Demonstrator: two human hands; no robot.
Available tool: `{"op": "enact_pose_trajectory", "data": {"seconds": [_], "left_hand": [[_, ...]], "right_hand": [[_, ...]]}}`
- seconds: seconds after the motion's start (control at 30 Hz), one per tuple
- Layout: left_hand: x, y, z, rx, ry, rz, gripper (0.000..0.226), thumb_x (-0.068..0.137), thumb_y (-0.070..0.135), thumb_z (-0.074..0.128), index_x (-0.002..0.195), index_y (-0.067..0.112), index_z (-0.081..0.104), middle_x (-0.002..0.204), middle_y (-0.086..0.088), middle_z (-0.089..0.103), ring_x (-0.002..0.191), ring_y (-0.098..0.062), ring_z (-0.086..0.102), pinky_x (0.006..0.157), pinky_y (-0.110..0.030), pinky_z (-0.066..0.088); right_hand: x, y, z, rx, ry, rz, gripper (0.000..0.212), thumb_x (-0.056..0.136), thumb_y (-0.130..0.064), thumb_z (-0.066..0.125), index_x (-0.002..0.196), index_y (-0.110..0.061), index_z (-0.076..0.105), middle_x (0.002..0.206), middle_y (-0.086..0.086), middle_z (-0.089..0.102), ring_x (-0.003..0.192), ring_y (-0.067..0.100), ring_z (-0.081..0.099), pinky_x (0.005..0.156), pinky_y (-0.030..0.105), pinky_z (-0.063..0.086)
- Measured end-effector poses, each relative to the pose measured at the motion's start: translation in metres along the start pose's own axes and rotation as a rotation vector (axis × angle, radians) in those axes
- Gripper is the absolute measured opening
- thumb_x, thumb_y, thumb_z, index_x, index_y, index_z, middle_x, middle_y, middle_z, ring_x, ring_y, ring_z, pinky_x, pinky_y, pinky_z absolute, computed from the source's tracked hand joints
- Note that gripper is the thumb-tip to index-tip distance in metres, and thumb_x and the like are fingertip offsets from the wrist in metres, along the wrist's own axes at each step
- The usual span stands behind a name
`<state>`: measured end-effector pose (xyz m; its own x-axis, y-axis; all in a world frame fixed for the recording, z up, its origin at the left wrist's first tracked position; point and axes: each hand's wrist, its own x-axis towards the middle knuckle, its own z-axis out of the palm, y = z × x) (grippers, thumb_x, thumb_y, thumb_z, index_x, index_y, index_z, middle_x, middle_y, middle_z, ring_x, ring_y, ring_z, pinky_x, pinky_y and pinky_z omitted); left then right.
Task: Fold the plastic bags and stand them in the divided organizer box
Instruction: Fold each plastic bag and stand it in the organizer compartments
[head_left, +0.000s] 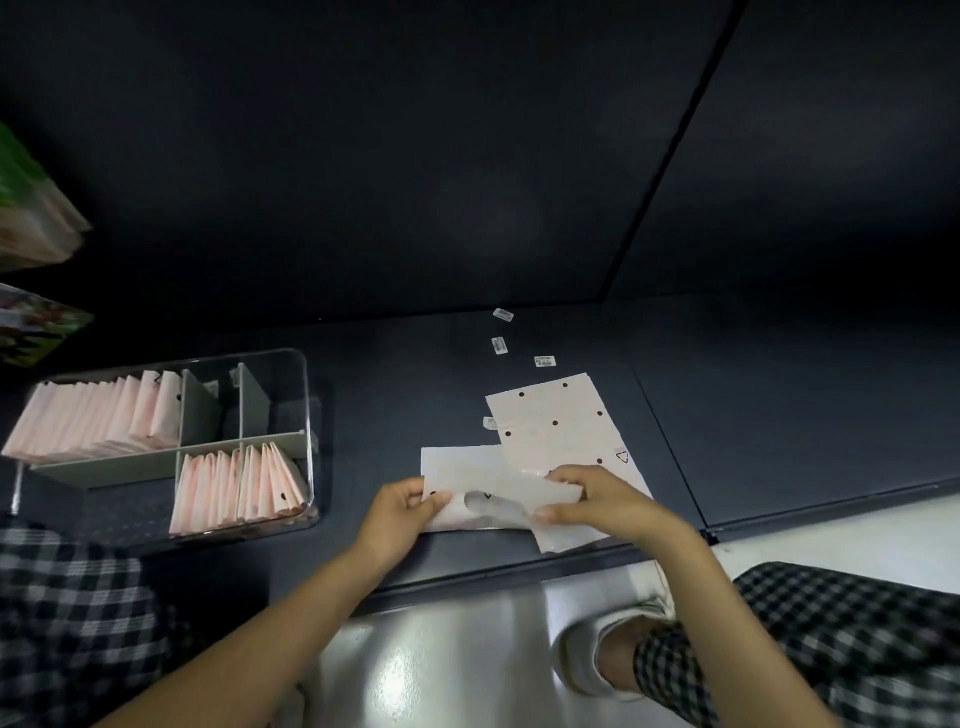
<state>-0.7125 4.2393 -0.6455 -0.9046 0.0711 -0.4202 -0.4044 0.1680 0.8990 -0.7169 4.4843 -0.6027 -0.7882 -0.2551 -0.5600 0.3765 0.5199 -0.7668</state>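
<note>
A pale plastic bag (467, 475) lies partly folded on the dark shelf, and both my hands hold it. My left hand (402, 512) pinches its left edge. My right hand (597, 501) grips its right end with curled fingers. Under it lies another flat pale bag with dark dots (556, 421), slanting away to the right. The clear divided organizer box (306, 415) stands at the left. Folded pink bags (98, 415) stand in its back left compartment and more folded bags (239, 486) in the front right ones.
Three small white labels (501, 344) lie on the shelf behind the bags. The shelf's front edge (519, 571) runs just below my hands. Packaged goods (31, 218) hang at the far left. My checked trousers and a shoe (587, 660) show on the glossy floor.
</note>
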Motion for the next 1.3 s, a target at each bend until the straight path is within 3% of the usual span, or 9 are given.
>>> {"op": "enact_pose_trajectory", "data": {"seconds": [0.2,0.33,0.5,0.63,0.73,0.83,0.93,1.0,1.3], "left_hand": [[0.011,0.0,0.002,-0.037,0.142,-0.01,0.022,0.092,0.003,0.057,0.113,0.002,0.058,0.093,-0.008,0.065,0.083,-0.018,0.062,0.07,-0.016,0.049],[0.012,-0.01,-0.003,0.389,0.336,0.216,0.045,0.088,0.012,0.065,0.13,0.012,0.049,0.12,-0.002,0.051,0.109,-0.019,0.049,0.095,-0.032,0.041],[-0.004,-0.026,-0.001,0.907,-0.006,0.578,0.032,0.08,0.02,0.074,0.111,0.016,0.067,0.119,0.001,0.062,0.108,-0.021,0.058,0.083,-0.031,0.053],[-0.015,-0.033,0.004,1.277,-0.125,0.632,0.062,0.06,0.054,0.082,0.111,0.02,0.071,0.122,0.005,0.065,0.11,-0.012,0.063,0.085,-0.025,0.053],[-0.016,-0.047,0.001,1.415,-0.218,0.583,0.076,0.086,0.06,0.052,0.146,0.018,0.033,0.155,-0.003,0.02,0.144,-0.02,0.02,0.116,-0.04,0.017],[-0.015,-0.054,-0.001,1.46,-0.211,0.599,0.077,0.094,0.061,0.033,0.151,0.02,0.002,0.155,-0.004,-0.014,0.142,-0.023,-0.015,0.115,-0.042,-0.008],[-0.015,-0.057,-0.001,1.458,-0.317,0.49,0.077,0.096,0.06,0.027,0.149,0.021,-0.013,0.149,-0.004,-0.03,0.135,-0.024,-0.032,0.11,-0.044,-0.021],[-0.014,-0.056,0.0,1.458,-0.305,0.5,0.078,0.096,0.058,0.029,0.15,0.019,-0.01,0.152,-0.007,-0.026,0.138,-0.026,-0.027,0.111,-0.043,-0.019],[-0.011,-0.055,-0.039,1.479,-0.393,0.582,0.075,0.094,0.064,0.024,0.152,0.025,-0.002,0.156,-0.005,-0.019,0.146,-0.022,-0.014,0.111,-0.031,-0.019]], "right_hand": [[0.038,0.02,0.025,0.163,0.413,0.082,0.03,0.089,-0.017,0.063,0.063,-0.014,0.048,0.062,0.003,0.051,0.064,0.02,0.046,0.071,0.032,0.038],[0.056,0.026,0.037,-0.042,0.535,0.116,0.039,0.089,-0.023,0.059,0.058,-0.016,0.038,0.057,0.001,0.042,0.056,0.018,0.038,0.055,0.014,0.03],[0.069,0.03,0.043,-0.137,0.585,0.177,0.044,0.089,-0.024,0.057,0.055,-0.016,0.031,0.052,-0.003,0.034,0.052,0.014,0.034,0.051,0.028,0.027],[0.07,0.028,0.043,-0.172,0.565,0.206,0.036,0.091,-0.026,0.055,0.061,-0.017,0.037,0.061,-0.003,0.042,0.066,0.021,0.042,0.053,0.03,0.028],[0.06,0.025,0.049,-0.198,0.628,0.188,0.017,0.092,-0.028,0.056,0.102,-0.015,0.051,0.086,0.002,0.059,0.084,0.021,0.053,0.065,0.028,0.037],[0.046,0.025,0.065,-0.487,0.825,-0.11,0.029,0.09,-0.02,0.06,0.118,-0.012,0.054,0.11,0.007,0.058,0.102,0.025,0.053,0.08,0.034,0.046],[0.035,0.021,0.089,-0.695,0.551,-0.461,0.029,0.089,-0.016,0.06,0.117,-0.01,0.063,0.123,0.008,0.061,0.116,0.025,0.055,0.101,0.031,0.043],[0.03,0.029,0.101,-0.898,0.479,-0.629,0.031,0.076,-0.021,0.077,0.105,-0.015,0.072,0.113,0.001,0.069,0.109,0.016,0.064,0.093,0.027,0.05],[0.007,0.06,0.046,-1.075,0.501,-0.625,0.02,0.067,-0.025,0.085,0.085,-0.02,0.077,0.103,-0.005,0.073,0.096,0.01,0.069,0.084,0.029,0.056]]}}
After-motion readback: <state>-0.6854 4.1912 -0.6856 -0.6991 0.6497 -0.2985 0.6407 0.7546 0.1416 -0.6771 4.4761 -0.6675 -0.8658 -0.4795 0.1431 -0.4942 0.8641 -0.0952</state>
